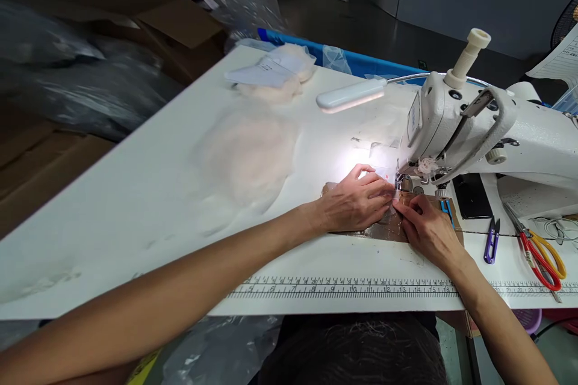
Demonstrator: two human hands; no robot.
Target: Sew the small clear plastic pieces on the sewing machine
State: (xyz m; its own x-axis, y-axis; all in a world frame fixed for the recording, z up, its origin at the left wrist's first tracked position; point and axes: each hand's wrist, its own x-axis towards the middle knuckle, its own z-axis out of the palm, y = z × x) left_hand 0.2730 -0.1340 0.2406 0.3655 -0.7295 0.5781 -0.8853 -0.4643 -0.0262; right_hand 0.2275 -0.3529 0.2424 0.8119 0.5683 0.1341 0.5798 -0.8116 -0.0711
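Observation:
A white sewing machine point(456, 126) stands at the right of the table, its lamp light falling around the needle area. Just left of the presser foot point(398, 183) my left hand point(359, 200) bends over the work, fingers together and their tips at a small piece of pale sheer fabric point(392, 207). My right hand point(427, 227) is in front of the foot, thumb and forefinger pinched at the same fabric. Most of that fabric is hidden by my fingers. Under both hands lies a brown taped plate point(383, 231) around the needle.
Blurred pale fabric point(248, 156) and a pile with a paper label point(271, 69) lie left. Purple thread snips point(492, 240), red-and-yellow-handled scissors point(539, 255) and a black phone point(472, 195) lie right. A ruler strip point(352, 289) runs along the front edge. Cardboard boxes point(180, 24) stand beyond the table.

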